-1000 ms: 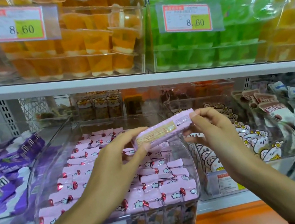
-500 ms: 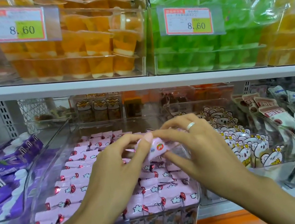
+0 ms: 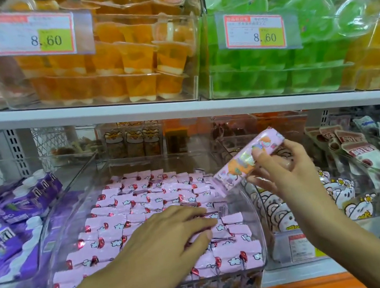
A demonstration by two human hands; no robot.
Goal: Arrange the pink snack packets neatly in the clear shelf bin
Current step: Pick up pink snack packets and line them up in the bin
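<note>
Two hands over clear shelf bin; left hand lies flat, fingers straight, pressing on rows of pink snack packets inside bin; right hand raised above bin's right wall, grip closed, fingers pinching single long pink packet held tilted, upper end toward right
</note>
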